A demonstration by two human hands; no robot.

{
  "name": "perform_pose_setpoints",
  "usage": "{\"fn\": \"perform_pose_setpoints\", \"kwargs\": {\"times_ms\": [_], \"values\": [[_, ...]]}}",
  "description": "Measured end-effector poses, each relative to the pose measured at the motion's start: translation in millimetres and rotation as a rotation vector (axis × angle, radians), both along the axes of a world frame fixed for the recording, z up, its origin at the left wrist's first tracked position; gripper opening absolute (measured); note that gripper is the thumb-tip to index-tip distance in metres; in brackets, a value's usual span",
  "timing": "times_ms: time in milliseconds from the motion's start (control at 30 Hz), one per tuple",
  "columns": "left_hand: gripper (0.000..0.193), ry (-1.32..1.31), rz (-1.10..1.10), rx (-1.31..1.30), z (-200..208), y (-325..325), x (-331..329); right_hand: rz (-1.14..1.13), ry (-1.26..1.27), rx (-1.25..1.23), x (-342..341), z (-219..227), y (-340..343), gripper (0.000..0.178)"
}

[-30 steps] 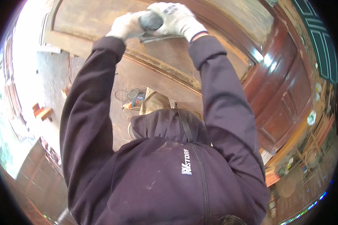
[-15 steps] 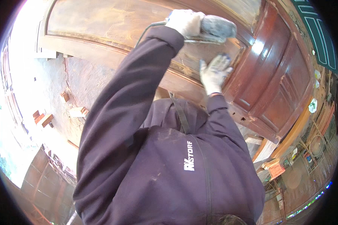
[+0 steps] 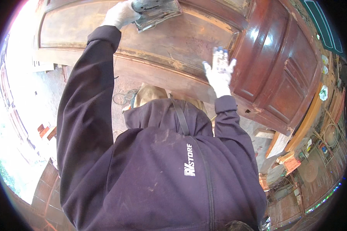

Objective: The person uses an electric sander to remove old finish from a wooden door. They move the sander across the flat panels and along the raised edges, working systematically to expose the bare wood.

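My left hand, in a whitish glove, is wrapped round a dusty grey power sander at the top of the view. Its flat pad side is tilted partly toward me, over a large wooden door. The door's recessed panel looks dull and patchy, with pale worn edges along its moulding. To the right, my gloved right hand has its fingers stretched out and holds nothing. It is over the door beside the panel's corner; whether it touches the wood I cannot tell. Part of the sander is cut off by the upper edge.
A glossy reddish-brown door section continues to the right. Lengths of timber lie beyond it. Wooden blocks rest on the floor at the left. Behind the door's near edge are a tan cloth-like thing and a thin coiled cable.
My left hand has carried the sander left and upward across the door, turning its pad side more into view. My right hand stays near the panel's corner, fingers now pointing more straight up.
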State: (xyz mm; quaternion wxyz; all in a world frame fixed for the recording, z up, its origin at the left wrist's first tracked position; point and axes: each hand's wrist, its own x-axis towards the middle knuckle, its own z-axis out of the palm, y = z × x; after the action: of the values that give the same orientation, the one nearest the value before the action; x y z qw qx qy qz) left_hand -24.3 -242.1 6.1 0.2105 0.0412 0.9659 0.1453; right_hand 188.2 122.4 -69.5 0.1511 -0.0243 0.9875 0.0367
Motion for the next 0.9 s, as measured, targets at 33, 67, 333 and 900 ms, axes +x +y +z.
{"fn": "perform_pose_setpoints", "kwargs": {"times_ms": [33, 67, 333, 900], "values": [[0.051, 0.016, -0.008, 0.016, -2, 8, 4, -0.065, -0.045, 0.052, 2, 5, 12, 0.075], [0.051, 0.033, -0.011, 0.022, 1, 17, 10, -0.124, -0.089, 0.097, 1, 13, 20, 0.075], [0.033, 0.139, -0.312, 0.158, 15, 143, 76, 0.511, 0.383, -0.383, -91, 115, 14, 0.096], [0.016, 0.326, -0.282, 0.246, -8, -75, 53, 0.686, 0.121, -0.627, -176, 88, -237, 0.072]]}}
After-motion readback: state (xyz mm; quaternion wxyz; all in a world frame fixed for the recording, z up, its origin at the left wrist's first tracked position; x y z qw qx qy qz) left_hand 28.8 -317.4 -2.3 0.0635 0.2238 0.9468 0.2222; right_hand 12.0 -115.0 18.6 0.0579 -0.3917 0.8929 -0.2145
